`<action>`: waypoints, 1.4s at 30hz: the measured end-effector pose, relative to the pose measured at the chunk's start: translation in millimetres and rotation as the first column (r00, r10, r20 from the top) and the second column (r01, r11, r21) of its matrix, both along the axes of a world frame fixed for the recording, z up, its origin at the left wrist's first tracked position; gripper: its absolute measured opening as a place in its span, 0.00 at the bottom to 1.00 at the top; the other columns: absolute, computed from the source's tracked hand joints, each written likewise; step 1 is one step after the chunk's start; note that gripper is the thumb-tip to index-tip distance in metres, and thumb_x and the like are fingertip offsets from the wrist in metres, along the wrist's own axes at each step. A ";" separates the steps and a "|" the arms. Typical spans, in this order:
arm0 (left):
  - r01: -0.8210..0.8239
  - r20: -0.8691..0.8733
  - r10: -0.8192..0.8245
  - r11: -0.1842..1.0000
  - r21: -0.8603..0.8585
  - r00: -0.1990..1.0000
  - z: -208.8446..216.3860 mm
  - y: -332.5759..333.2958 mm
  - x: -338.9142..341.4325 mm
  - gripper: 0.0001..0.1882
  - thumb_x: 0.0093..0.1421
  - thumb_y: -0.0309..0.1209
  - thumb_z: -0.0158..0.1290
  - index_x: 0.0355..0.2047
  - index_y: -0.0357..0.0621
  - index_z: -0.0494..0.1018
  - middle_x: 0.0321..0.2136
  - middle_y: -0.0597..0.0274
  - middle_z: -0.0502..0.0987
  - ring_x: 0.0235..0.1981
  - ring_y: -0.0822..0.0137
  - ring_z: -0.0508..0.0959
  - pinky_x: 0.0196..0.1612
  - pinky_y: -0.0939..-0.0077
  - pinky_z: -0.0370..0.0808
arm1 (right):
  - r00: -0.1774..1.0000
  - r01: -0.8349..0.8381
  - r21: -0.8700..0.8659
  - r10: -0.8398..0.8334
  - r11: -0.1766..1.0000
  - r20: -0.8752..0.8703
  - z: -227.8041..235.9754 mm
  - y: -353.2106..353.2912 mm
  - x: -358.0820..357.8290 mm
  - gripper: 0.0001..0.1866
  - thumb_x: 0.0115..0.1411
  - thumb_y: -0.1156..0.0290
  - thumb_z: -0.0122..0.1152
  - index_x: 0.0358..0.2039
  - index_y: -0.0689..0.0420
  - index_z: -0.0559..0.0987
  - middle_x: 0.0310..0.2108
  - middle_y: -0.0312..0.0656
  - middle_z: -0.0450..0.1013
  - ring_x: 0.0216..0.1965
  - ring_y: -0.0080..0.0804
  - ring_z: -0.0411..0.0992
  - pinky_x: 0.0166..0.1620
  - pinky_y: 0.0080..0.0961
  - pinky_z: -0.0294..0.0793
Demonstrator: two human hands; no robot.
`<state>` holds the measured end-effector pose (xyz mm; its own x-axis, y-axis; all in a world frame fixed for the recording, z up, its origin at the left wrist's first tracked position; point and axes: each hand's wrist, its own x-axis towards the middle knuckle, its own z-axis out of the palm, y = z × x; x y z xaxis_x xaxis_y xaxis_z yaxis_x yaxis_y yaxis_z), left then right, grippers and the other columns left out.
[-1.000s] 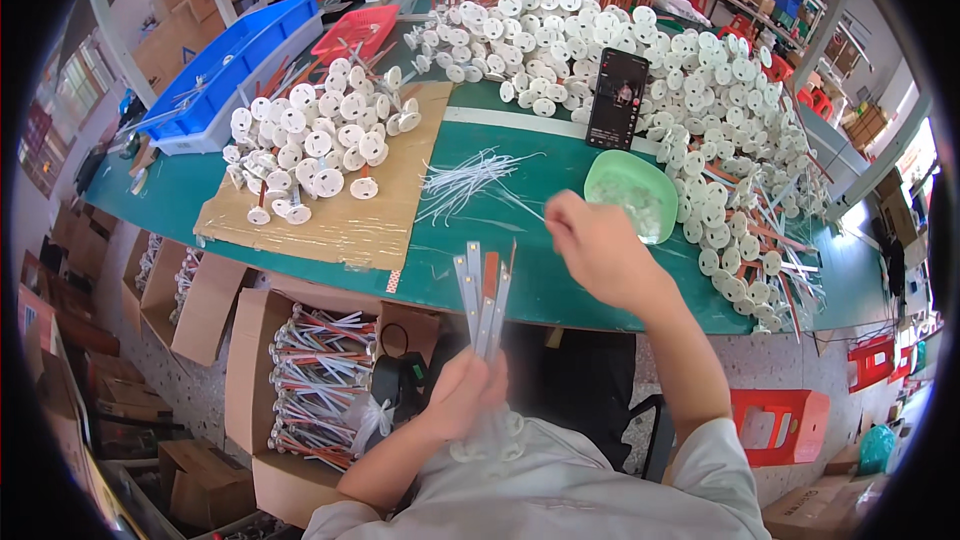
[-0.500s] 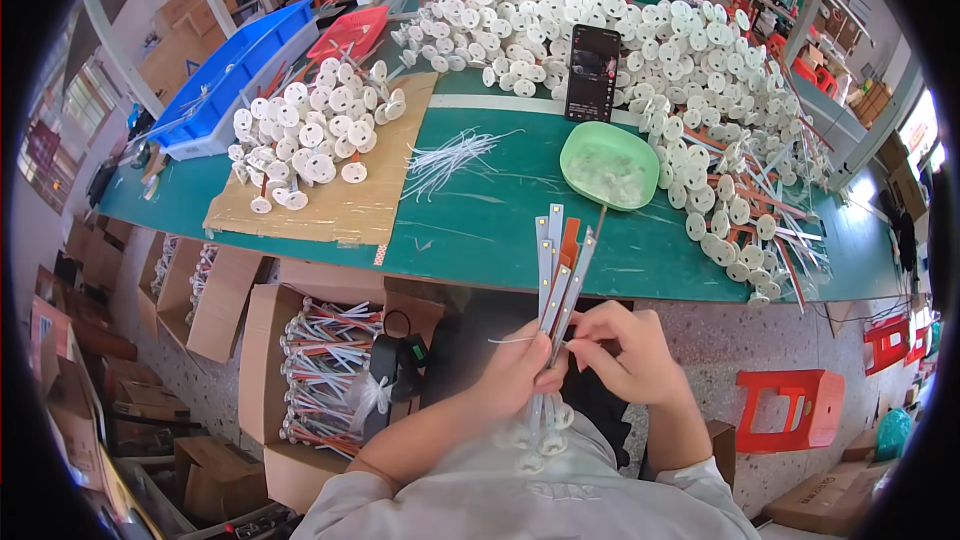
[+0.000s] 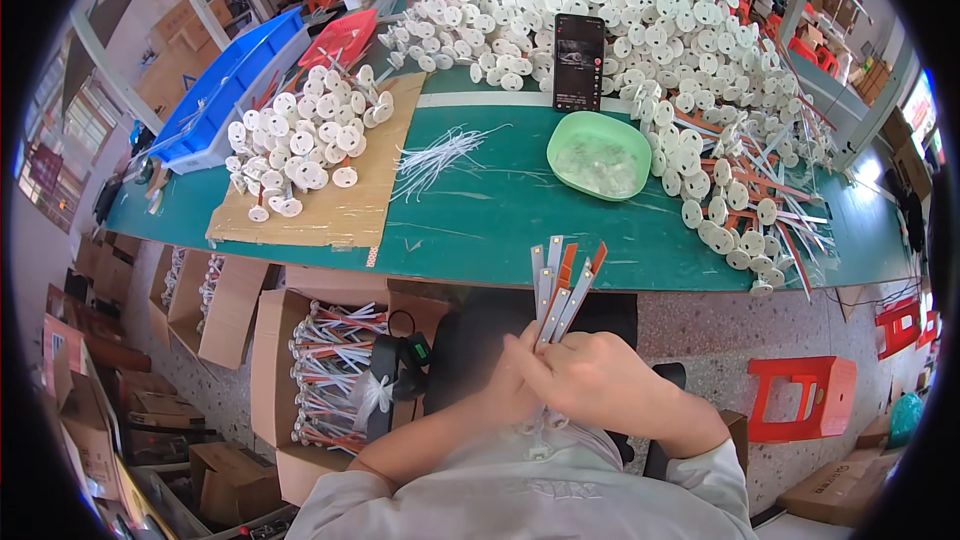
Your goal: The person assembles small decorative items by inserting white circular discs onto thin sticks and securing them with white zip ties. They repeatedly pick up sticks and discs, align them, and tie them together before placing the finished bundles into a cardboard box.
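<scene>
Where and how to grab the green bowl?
Probably pinch the green bowl by its near-left rim, coming from the near left: its wall is raised, a phone stands behind, and white discs crowd its right. Keep it level; whitish contents lie inside.

Lg green-top tbl (image 3: 470,230) across ctr. Flr (image 3: 700,325) grey, speckled. Red plastic stool (image 3: 800,400) on R, more red stools (image 3: 897,328) nr R edge. Pale posts (image 3: 118,78) L + R. Barred window (image 3: 88,125) L, pale wall (image 3: 58,255) below. Bright opening (image 3: 918,110) far R, door vs window unclear.
</scene>
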<state>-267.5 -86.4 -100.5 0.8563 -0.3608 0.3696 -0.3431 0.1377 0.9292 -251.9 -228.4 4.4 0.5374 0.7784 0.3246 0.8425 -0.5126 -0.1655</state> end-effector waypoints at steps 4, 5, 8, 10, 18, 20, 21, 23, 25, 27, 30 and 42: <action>0.102 -0.350 -0.152 0.983 -0.155 0.924 4.7 8.6 1.1 0.19 0.65 0.31 0.42 0.54 0.38 0.58 0.40 0.60 0.70 0.39 0.73 0.72 0.41 0.75 0.71 | 0.995 -0.033 0.027 0.030 0.999 0.096 -12.7 1.3 4.5 0.12 0.45 0.74 0.58 0.32 0.61 0.74 0.16 0.34 0.62 0.18 0.26 0.69 0.18 0.25 0.67; 0.114 -0.412 -0.197 0.970 -0.216 0.890 0.9 13.0 3.6 0.20 0.64 0.33 0.46 0.53 0.39 0.58 0.39 0.60 0.70 0.40 0.73 0.73 0.42 0.75 0.71 | 0.995 -0.054 0.079 0.047 0.995 0.088 -17.4 0.9 7.2 0.11 0.45 0.75 0.59 0.32 0.61 0.75 0.16 0.34 0.63 0.18 0.26 0.69 0.19 0.25 0.68; 0.221 -0.467 -0.373 0.911 -0.348 0.802 -7.9 32.1 11.6 0.20 0.65 0.39 0.48 0.51 0.42 0.58 0.36 0.60 0.70 0.37 0.71 0.73 0.39 0.75 0.71 | 0.993 -0.115 0.338 0.111 0.934 0.031 -41.8 -0.3 17.1 0.08 0.46 0.78 0.60 0.30 0.61 0.77 0.16 0.35 0.68 0.18 0.27 0.71 0.19 0.23 0.69; 0.281 -0.446 -0.468 0.862 -0.422 0.763 -7.9 32.8 17.6 0.19 0.66 0.42 0.46 0.49 0.43 0.59 0.33 0.60 0.69 0.33 0.71 0.72 0.36 0.75 0.71 | 0.987 -0.083 0.612 0.149 0.787 -0.057 -66.7 -3.1 21.7 0.06 0.47 0.81 0.60 0.29 0.62 0.78 0.16 0.38 0.71 0.17 0.27 0.71 0.19 0.21 0.69; 0.143 -0.466 -0.526 0.757 -0.638 0.711 -8.2 22.4 21.5 0.19 0.67 0.48 0.41 0.46 0.45 0.62 0.26 0.63 0.66 0.19 0.74 0.63 0.25 0.77 0.65 | 0.728 0.472 0.795 0.340 0.381 -0.595 -106.7 8.8 20.5 0.07 0.60 0.83 0.51 0.32 0.69 0.78 0.18 0.40 0.73 0.17 0.16 0.69 0.18 0.14 0.63; 0.101 -0.492 -0.467 0.792 -0.602 0.735 -5.7 17.4 21.9 0.19 0.68 0.47 0.40 0.45 0.44 0.63 0.25 0.64 0.66 0.18 0.76 0.62 0.24 0.79 0.64 | 0.637 0.549 0.786 0.467 0.283 -0.613 -115.5 6.4 20.6 0.06 0.60 0.82 0.51 0.32 0.69 0.78 0.19 0.40 0.74 0.16 0.16 0.67 0.18 0.13 0.61; 0.058 -0.534 -0.379 0.851 -0.522 0.756 -2.3 14.7 20.2 0.19 0.68 0.47 0.39 0.44 0.43 0.63 0.24 0.65 0.66 0.18 0.77 0.62 0.23 0.81 0.63 | 0.586 0.590 0.772 0.532 0.237 -0.611 -116.2 7.3 20.9 0.06 0.60 0.82 0.52 0.32 0.69 0.78 0.19 0.40 0.74 0.16 0.16 0.67 0.18 0.12 0.61; 0.000 -0.539 -0.202 0.936 -0.351 0.818 2.5 9.9 20.4 0.19 0.69 0.45 0.37 0.43 0.41 0.64 0.23 0.67 0.66 0.17 0.79 0.61 0.22 0.83 0.61 | 0.664 0.600 0.765 0.388 0.234 -0.639 -108.3 8.0 19.5 0.05 0.59 0.82 0.53 0.30 0.68 0.78 0.19 0.39 0.73 0.15 0.16 0.67 0.18 0.15 0.62; -0.054 -0.448 -0.030 0.983 -0.173 0.894 4.8 7.8 22.6 0.18 0.70 0.43 0.36 0.42 0.39 0.66 0.22 0.69 0.66 0.17 0.81 0.61 0.22 0.85 0.60 | 0.807 0.559 0.779 0.027 0.284 -0.589 -98.6 16.1 15.2 0.04 0.59 0.81 0.55 0.29 0.67 0.78 0.17 0.38 0.72 0.15 0.17 0.66 0.17 0.17 0.63; -0.106 -0.344 0.096 0.994 -0.012 0.934 0.6 7.2 22.8 0.18 0.71 0.40 0.35 0.37 0.38 0.68 0.19 0.71 0.67 0.19 0.82 0.64 0.22 0.85 0.61 | 0.939 0.330 0.881 -0.209 0.338 -0.272 -107.2 21.5 13.1 0.06 0.55 0.83 0.60 0.33 0.65 0.75 0.14 0.39 0.69 0.13 0.23 0.66 0.17 0.19 0.64; -0.177 -0.215 0.197 0.978 0.108 0.957 3.5 0.3 22.6 0.19 0.70 0.41 0.36 0.33 0.38 0.68 0.18 0.68 0.70 0.19 0.79 0.70 0.21 0.82 0.64 | 0.941 0.337 0.786 -0.219 0.518 -0.258 -98.2 18.8 -5.0 0.08 0.54 0.88 0.57 0.33 0.63 0.73 0.24 0.45 0.74 0.19 0.29 0.71 0.22 0.20 0.68; -0.020 -0.435 0.022 1.000 0.009 0.900 31.5 16.6 18.6 0.17 0.71 0.39 0.35 0.38 0.39 0.67 0.23 0.72 0.67 0.22 0.83 0.62 0.24 0.86 0.60 | 0.938 -0.016 0.496 -0.158 0.868 0.308 -45.6 -12.1 19.7 0.17 0.38 0.78 0.64 0.33 0.61 0.78 0.35 0.41 0.74 0.31 0.36 0.71 0.32 0.27 0.76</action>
